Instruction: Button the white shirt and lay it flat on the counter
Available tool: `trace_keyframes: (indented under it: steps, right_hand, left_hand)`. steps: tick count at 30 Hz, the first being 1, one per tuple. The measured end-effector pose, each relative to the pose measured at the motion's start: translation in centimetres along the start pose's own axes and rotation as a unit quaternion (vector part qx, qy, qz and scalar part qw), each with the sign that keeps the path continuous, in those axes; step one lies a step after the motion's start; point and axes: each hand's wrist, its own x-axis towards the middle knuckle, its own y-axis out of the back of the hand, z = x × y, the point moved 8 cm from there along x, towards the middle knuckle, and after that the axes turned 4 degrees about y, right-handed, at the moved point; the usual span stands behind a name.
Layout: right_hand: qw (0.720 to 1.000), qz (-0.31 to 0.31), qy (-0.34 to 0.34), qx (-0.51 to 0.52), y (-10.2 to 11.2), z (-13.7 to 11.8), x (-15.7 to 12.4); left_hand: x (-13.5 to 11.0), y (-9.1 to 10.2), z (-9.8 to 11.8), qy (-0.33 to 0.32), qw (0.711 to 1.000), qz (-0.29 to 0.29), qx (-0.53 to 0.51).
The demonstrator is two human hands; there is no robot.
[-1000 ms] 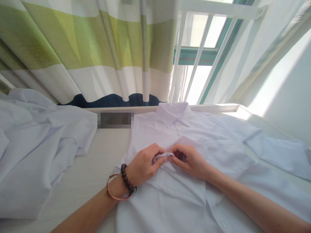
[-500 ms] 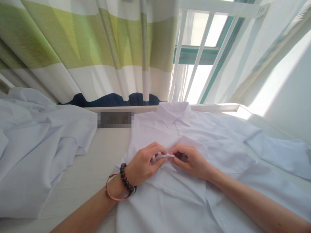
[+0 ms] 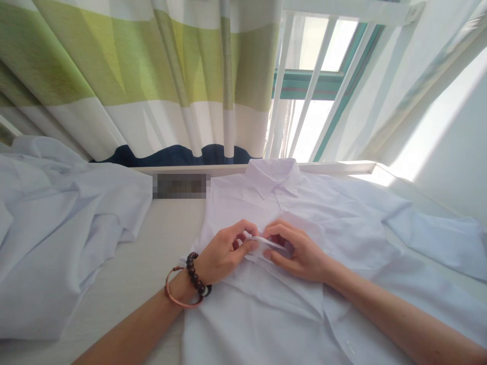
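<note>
A white collared shirt (image 3: 236, 203) lies front up, its collar towards the far edge and one sleeve stretched out to the right. My left hand (image 3: 224, 253), with a dark bead bracelet (image 3: 195, 276) and a copper bangle (image 3: 167, 289) at its wrist, pinches the raised front edge of the shirt between thumb and fingers. Close beside it, my right hand (image 3: 297, 251) has its thumb and fingers curled about the same strip of cloth. Whether a button sits between the fingertips cannot be made out.
On the left a second white garment (image 3: 76, 228) lies crumpled on the pale board surface (image 3: 152, 263). A blurred-out dark rectangle (image 3: 181, 186) is near the back rim. Behind hang a green and white curtain (image 3: 152, 66) and white bars (image 3: 312, 86) before a window.
My left hand has shifted slightly left and my right thumb and fingers have parted a little. The raised edge of the shirt now shows more broadly between the hands.
</note>
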Motion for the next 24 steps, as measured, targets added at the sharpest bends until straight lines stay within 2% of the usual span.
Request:
trace_keyframes:
  steps: [12, 24]
  right_hand:
    - [0.999, 0.009, -0.035, -0.025, 0.12, 0.46, -0.19]
    - [0.999, 0.011, -0.049, -0.008, -0.05, 0.77, -0.25]
  left_hand:
    - [0.1, -0.02, -0.18, 0.048, 0.999, -0.012, -0.017]
    - [0.11, -0.07, 0.08, 0.022, 0.999, -0.021, -0.012]
